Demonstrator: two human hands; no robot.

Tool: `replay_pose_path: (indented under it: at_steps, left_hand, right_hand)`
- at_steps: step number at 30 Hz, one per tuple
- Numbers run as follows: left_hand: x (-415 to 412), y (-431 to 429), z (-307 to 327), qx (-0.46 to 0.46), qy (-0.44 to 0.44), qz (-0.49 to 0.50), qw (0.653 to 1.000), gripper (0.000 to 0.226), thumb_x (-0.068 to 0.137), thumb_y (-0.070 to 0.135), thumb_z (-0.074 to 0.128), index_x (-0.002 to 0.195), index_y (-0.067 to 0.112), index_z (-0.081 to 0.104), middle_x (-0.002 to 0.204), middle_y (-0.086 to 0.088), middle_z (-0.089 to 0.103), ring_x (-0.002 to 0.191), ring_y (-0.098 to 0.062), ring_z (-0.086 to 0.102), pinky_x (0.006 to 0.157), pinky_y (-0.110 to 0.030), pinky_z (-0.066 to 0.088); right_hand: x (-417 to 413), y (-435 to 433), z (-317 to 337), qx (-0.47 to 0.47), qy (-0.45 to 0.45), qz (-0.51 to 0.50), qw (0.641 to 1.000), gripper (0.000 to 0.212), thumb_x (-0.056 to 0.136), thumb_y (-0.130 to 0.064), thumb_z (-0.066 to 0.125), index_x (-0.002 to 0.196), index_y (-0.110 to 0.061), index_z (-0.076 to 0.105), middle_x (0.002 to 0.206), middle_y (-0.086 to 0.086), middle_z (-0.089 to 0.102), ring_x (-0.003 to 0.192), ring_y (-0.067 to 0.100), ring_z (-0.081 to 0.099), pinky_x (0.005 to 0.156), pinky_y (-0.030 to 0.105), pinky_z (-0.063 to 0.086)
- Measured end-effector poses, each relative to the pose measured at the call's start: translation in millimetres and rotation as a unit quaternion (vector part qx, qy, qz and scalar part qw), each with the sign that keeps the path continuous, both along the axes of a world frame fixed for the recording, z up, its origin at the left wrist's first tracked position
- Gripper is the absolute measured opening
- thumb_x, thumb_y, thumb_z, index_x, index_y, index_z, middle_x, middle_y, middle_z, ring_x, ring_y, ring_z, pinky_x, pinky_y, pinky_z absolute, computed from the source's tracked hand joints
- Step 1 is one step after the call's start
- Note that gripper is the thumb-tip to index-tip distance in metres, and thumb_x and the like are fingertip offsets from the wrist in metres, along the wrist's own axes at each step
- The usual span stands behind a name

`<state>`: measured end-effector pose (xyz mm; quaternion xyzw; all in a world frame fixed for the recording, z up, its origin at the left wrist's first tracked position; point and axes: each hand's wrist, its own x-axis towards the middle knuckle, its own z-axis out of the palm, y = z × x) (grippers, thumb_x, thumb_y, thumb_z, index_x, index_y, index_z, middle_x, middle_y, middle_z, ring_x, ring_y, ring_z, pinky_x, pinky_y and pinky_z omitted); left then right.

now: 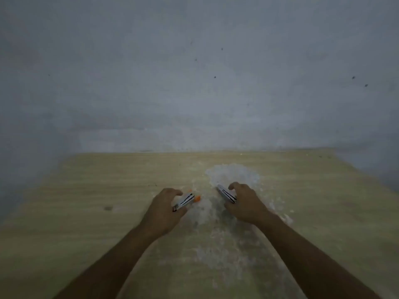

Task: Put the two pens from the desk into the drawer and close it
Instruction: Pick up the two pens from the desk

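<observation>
Two silver pens lie in my hands over the middle of the wooden desk (pixel 86 190). My left hand (pixel 163 209) is closed around one pen (pixel 184 201), whose orange tip points up and to the right. My right hand (pixel 244 203) grips the other pen (pixel 225 193), which slants up to the left. Both hands hover just above or on the desk top; I cannot tell whether the pens touch it. No drawer is in view.
A worn whitish patch (pixel 232 175) marks the desk between and behind my hands. A grey wall (pixel 194 83) rises right behind the desk's far edge. The desk's left and right edges slope inward toward the back.
</observation>
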<state>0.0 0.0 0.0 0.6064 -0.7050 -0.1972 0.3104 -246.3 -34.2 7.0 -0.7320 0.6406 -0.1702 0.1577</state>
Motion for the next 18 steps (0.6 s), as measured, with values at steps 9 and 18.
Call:
replay_pose_path:
  at_steps: [9,18]
  left_hand:
    - [-11.8,-6.6,-14.2,-0.035,-0.114,0.071,0.990,0.023,0.086,0.035,0.059,0.095,0.016,0.069,0.094,-0.009,0.067,0.091,-0.032,0.061,0.076,-0.039,0.050]
    - [-39.8,7.2,8.2,-0.119,-0.029,0.002,0.993,0.017,0.083,0.020,0.068,0.082,0.004,0.072,0.076,-0.019,0.071,0.072,-0.032,0.064,0.067,-0.039,0.050]
  right_hand:
    - [-6.3,0.8,-21.7,-0.103,-0.028,-0.039,0.993,0.028,0.087,-0.022,0.056,0.112,-0.013,0.063,0.098,0.014,0.068,0.087,0.030,0.058,0.079,0.044,0.052]
    - [-38.9,27.6,5.9,-0.198,-0.097,-0.043,0.974,0.014,0.087,-0.021,0.062,0.088,-0.009,0.070,0.078,0.010,0.071,0.069,0.025,0.063,0.076,0.038,0.052]
